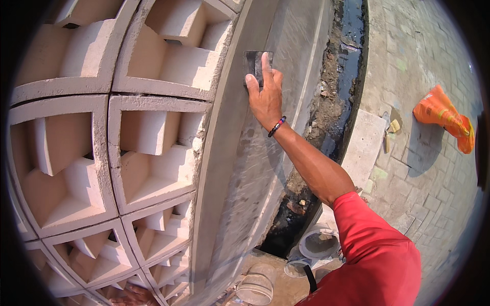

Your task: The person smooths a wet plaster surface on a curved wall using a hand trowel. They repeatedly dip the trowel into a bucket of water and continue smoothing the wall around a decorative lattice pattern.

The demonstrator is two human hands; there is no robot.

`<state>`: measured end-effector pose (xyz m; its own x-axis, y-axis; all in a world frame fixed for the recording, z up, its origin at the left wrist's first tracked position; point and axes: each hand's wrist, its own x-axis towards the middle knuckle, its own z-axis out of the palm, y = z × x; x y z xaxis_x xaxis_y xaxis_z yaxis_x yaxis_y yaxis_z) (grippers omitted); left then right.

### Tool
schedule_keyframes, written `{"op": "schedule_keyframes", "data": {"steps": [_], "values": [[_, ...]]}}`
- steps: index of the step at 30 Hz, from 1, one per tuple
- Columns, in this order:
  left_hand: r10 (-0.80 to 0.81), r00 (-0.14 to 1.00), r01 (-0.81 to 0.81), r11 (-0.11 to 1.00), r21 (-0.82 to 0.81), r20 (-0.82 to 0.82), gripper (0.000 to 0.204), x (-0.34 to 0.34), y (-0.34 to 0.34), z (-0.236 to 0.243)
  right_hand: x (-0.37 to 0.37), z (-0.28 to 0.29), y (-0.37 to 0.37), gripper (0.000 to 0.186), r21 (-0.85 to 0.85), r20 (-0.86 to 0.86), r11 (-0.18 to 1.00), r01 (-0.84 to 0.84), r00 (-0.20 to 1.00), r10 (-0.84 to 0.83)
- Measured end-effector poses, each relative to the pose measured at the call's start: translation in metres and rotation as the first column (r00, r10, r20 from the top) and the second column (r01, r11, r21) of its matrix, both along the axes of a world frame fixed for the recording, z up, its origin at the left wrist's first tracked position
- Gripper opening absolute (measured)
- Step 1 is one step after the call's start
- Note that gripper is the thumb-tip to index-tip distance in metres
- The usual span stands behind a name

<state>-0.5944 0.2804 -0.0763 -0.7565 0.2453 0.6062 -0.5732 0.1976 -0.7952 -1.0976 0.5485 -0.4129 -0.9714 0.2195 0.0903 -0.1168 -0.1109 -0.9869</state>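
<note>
My right hand is stretched far forward, gripping a dark flat rectangular plate with the index finger laid along its top. The plate lies against the smooth grey mortar ledge beside the wall. A dark beaded bracelet circles that wrist. Low at the left, my left hand is in shade and cut off by the frame's edge. Its fingers are curled at the hollow of a pale ventilation block; the rest of that hand is hidden.
A ditch with dark water and rubble runs right of the ledge. Buckets stand near me at its end. Beyond lie a pale slab, a trowel and an orange bag on paving.
</note>
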Motion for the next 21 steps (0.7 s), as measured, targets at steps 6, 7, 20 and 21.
{"op": "schedule_keyframes", "data": {"steps": [6,7,20,21], "values": [[0.006,1.000,-0.006,1.000,-0.017,0.009,0.059,0.000,0.003,0.006,0.136,-0.020,-0.031,0.070,0.056,-0.140,0.972,-0.226,0.963,0.232],[0.013,1.000,-0.013,1.000,-0.021,0.010,0.059,0.002,0.004,0.007,0.124,-0.022,-0.028,0.070,0.066,-0.180,0.969,-0.236,0.953,0.244],[0.028,0.999,-0.028,0.999,-0.024,0.021,0.060,0.018,0.004,0.009,-0.160,0.016,0.054,0.068,0.019,-0.112,0.998,0.053,0.992,-0.050],[0.024,1.000,-0.023,1.000,-0.021,0.019,0.060,0.018,0.005,0.007,-0.127,0.009,0.042,0.067,0.123,-0.019,0.988,0.094,0.996,-0.092]]}}
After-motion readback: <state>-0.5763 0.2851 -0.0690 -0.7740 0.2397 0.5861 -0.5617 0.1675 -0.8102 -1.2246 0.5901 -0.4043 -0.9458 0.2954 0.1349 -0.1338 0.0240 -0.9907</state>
